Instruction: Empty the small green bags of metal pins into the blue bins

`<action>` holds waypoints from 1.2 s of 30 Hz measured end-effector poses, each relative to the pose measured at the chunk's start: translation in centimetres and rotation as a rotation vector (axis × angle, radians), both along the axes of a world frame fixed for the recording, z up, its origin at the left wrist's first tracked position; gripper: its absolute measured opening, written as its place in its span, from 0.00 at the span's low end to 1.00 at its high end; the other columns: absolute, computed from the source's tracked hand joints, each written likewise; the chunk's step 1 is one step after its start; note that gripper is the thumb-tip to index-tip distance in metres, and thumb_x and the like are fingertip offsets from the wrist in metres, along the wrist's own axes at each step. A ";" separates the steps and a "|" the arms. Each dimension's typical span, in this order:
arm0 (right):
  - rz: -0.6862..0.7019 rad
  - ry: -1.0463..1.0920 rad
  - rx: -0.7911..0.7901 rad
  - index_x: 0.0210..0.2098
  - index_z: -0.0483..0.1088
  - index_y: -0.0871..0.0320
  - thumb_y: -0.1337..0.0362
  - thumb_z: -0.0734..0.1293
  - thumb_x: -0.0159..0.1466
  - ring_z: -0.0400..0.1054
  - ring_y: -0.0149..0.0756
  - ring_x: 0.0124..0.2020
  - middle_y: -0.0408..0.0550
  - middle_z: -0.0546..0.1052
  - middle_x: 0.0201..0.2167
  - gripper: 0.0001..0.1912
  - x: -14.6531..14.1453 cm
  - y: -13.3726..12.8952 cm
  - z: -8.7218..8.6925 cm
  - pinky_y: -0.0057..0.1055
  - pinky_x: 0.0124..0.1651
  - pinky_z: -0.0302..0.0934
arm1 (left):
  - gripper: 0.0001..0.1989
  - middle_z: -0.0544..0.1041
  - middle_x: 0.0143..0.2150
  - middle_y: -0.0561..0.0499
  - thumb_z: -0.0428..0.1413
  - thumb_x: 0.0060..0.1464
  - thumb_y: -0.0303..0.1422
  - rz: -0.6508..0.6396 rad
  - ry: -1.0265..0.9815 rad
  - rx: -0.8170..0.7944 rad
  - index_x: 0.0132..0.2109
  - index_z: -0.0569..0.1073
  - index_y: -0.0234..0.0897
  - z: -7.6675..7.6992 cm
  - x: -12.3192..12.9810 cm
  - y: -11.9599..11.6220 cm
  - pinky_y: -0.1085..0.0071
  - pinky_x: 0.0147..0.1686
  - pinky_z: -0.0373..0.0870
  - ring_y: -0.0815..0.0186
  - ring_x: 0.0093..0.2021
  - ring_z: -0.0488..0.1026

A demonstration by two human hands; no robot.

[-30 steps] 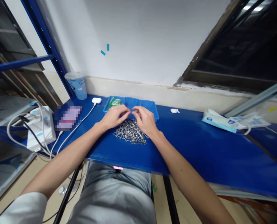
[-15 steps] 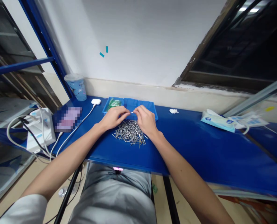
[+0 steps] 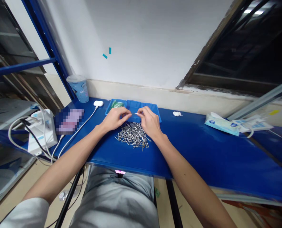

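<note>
A thin metal pin (image 3: pixel 134 114) spans the short gap between my two hands, pinched at its ends. My left hand (image 3: pixel 117 118) has thumb and forefinger closed on one end, and my right hand (image 3: pixel 149 121) pinches the other. Just below them, a pile of metal pins (image 3: pixel 132 135) lies loose on the blue table (image 3: pixel 193 148). Behind my hands stands a blue divided tray (image 3: pixel 156 110), partly hidden by them. Green items (image 3: pixel 117 104) lie in its left compartment; its middle part is partly covered by my fingers.
At the left are a blue cup (image 3: pixel 79 89), a white charging case (image 3: pixel 98 103), a blurred-out flat object (image 3: pixel 71 121), cables and a power strip (image 3: pixel 42 133). Crumpled tissue (image 3: pixel 177 113) and a tissue pack (image 3: pixel 221 124) lie to the right.
My hands are slightly farther apart, with more of the thin pin showing between the fingertips. The pile looks the same.
</note>
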State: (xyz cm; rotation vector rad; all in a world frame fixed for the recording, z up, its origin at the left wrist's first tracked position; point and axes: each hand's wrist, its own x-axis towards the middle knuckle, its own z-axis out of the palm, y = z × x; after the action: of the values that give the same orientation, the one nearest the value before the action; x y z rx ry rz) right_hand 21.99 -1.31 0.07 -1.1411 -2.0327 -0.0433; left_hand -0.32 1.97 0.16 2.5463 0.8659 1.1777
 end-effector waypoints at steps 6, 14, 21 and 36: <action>-0.015 0.011 0.000 0.44 0.70 0.52 0.64 0.59 0.76 0.75 0.41 0.43 0.50 0.79 0.43 0.08 0.2 0.0 0.1 0.38 0.44 0.65 | 0.12 0.84 0.38 0.49 0.55 0.70 0.38 0.005 -0.022 -0.021 0.44 0.81 0.37 0.2 0.1 -0.1 0.68 0.39 0.73 0.66 0.35 0.77; 0.001 0.021 0.014 0.44 0.70 0.53 0.64 0.59 0.77 0.75 0.41 0.41 0.51 0.79 0.43 0.08 0.1 0.0 -0.1 0.37 0.44 0.65 | 0.11 0.82 0.38 0.50 0.55 0.70 0.37 0.001 -0.016 0.052 0.44 0.81 0.37 0.1 0.0 -0.1 0.67 0.41 0.72 0.67 0.36 0.75; 0.033 0.038 0.042 0.42 0.71 0.55 0.62 0.58 0.77 0.74 0.40 0.39 0.51 0.80 0.41 0.11 0.1 0.3 -0.6 0.36 0.43 0.63 | 0.10 0.82 0.38 0.49 0.55 0.71 0.36 -0.009 -0.026 0.082 0.44 0.80 0.38 0.0 0.3 -0.3 0.66 0.41 0.72 0.66 0.37 0.76; 0.114 -0.091 -0.003 0.44 0.72 0.56 0.62 0.59 0.78 0.74 0.40 0.41 0.51 0.79 0.41 0.12 0.4 0.5 -0.6 0.35 0.42 0.63 | 0.11 0.81 0.36 0.50 0.56 0.71 0.38 0.015 0.001 0.042 0.43 0.80 0.38 -0.5 0.5 -0.2 0.67 0.40 0.70 0.65 0.36 0.74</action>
State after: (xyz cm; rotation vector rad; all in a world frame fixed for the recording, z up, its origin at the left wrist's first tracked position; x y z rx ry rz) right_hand 22.34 -0.78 -0.58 -1.0402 -2.1759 -0.0361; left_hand 0.23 1.73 -0.32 2.5777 0.8711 1.2113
